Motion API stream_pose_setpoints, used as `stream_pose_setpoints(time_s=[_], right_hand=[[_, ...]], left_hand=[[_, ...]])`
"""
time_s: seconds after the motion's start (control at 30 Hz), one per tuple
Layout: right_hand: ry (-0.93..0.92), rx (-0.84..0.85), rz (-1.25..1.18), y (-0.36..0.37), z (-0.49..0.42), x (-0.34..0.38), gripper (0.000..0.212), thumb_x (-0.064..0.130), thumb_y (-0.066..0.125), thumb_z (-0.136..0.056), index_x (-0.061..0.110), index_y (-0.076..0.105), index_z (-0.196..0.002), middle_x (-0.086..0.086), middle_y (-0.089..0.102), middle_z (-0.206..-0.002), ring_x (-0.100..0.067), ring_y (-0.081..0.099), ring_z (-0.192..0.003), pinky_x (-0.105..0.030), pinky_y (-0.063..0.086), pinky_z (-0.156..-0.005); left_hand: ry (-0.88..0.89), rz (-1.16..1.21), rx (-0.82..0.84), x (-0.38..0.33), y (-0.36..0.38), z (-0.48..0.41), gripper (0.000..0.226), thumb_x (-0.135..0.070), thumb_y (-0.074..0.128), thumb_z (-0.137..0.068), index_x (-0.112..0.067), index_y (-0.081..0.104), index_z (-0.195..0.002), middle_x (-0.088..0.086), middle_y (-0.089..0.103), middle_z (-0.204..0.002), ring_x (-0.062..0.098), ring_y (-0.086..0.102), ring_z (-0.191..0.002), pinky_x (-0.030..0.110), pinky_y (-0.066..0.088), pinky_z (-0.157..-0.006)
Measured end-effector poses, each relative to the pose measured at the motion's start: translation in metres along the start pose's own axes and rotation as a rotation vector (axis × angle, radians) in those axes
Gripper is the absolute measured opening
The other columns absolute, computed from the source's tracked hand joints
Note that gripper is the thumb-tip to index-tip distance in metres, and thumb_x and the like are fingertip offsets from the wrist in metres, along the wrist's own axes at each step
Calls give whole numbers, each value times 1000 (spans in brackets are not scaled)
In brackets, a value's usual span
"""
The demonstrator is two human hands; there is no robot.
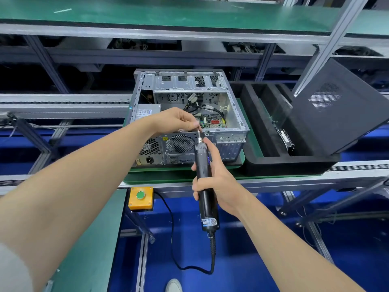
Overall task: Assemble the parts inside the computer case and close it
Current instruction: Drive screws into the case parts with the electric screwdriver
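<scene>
Green-matted factory conveyor (164,178) holds the open silver metal computer case (233,114); right hand (219,178) grips black corded electric screwdriver (203,165), left hand (176,120) pinches its bit tip at the case's rear edge, so keep bit square, seated before triggering.

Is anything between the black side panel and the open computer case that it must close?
Yes. At the near edge of the computer case, the right hand holds an electric screwdriver and the left hand pinches at its tip, over the opening. The side panel leans on the foam tray right of the case.
</scene>
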State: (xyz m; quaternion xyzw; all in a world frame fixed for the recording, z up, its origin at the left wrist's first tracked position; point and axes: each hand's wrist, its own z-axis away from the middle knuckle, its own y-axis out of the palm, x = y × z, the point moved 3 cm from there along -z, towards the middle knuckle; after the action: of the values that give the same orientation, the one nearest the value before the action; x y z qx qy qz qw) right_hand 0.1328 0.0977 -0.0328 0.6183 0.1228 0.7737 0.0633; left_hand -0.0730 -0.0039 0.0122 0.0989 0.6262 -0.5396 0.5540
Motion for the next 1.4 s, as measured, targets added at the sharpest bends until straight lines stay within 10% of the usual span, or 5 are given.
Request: stream_pose_setpoints(time_s=[0.63,0.87,0.97,1.23,1.4], right_hand=[[66,-20,-74,-1,8,-7,108,-15,62,-74,67,41,-141,-18,49,-116,-27,52,-65,-45,53,-65],[98,-34,-82,2,8,-11,108,-14,61,-71,68,42,-138,-18,50,-114,-26,51,-64,-43,52,-63],[104,-35,-74,3,6,-11,107,-14,60,-72,68,42,-139,-18,50,-114,-26,52,-63,-43,53,-62],[121,-49,-57,6,3,-15,108,-15,58,-72,67,40,-140,-17,52,-113,-25,52,-64,-43,53,-63],[123,-50,-76,5,4,-16,107,-13,59,-70,67,42,-139,-16,51,-112,-26,51,-64,-43,52,-62]], left_hand=[[-92,-25,-47,-2,-7,-11,23,-8,65,-93,-24,81,-93,-27,74,-96,-13,62,-95,22,41,-86],[-107,-55,-75,3,-9,-9,24,-12,60,-82,-23,81,-76,-7,77,-100,27,65,-98,49,52,-94],[-136,-7,-64,6,-9,-11,31,-3,59,-85,-25,81,-78,-15,76,-93,13,63,-90,35,48,-83],[-160,58,2,14,-8,-16,24,6,51,-87,-7,70,-92,-4,71,-119,20,59,-117,48,42,-106],[-185,75,15,13,-10,-16,34,7,50,-88,-17,73,-80,3,70,-126,21,57,-106,40,37,-83]])
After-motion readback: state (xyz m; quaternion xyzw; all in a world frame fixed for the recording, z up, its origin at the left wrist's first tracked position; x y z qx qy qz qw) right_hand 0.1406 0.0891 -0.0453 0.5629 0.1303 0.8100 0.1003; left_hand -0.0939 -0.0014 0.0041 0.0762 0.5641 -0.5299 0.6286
